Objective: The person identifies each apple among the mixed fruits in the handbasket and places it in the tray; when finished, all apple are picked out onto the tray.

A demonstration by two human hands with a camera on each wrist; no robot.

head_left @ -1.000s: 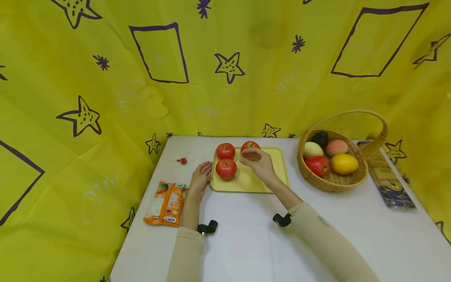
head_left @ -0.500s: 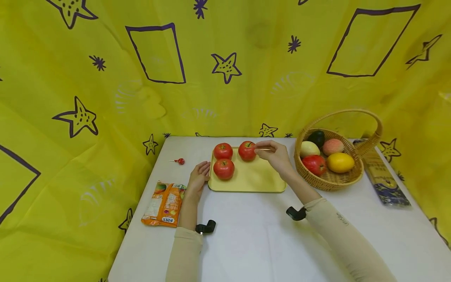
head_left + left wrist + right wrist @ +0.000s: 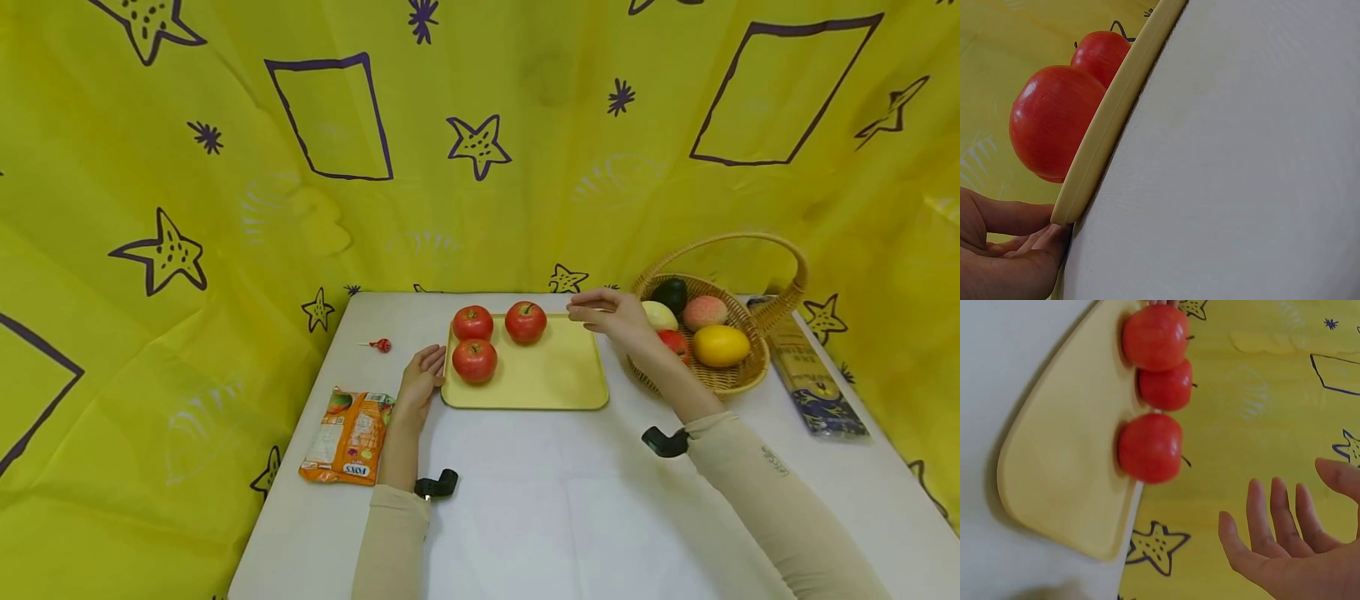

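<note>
A pale yellow tray lies on the table with three red apples on it. One apple sits nearest the front, another apple behind it, and the third apple stands apart at the back. My left hand is at the tray's left edge; in the left wrist view, finger and thumb touch the rim near its corner. Beyond the tray's back right corner hovers my right hand, its fingers loosely bent. The right wrist view shows those fingers spread, holding nothing.
At right stands a wicker basket with several fruits, partly hidden by my right hand and forearm. A dark-and-gold packet lies beyond it. To the left are an orange snack bag and a red lollipop. Yellow cloth surrounds the table.
My right hand has moved right from above the back apple, holding nothing, towards the basket. My left hand stays at the tray's edge. The view has shifted slightly.
</note>
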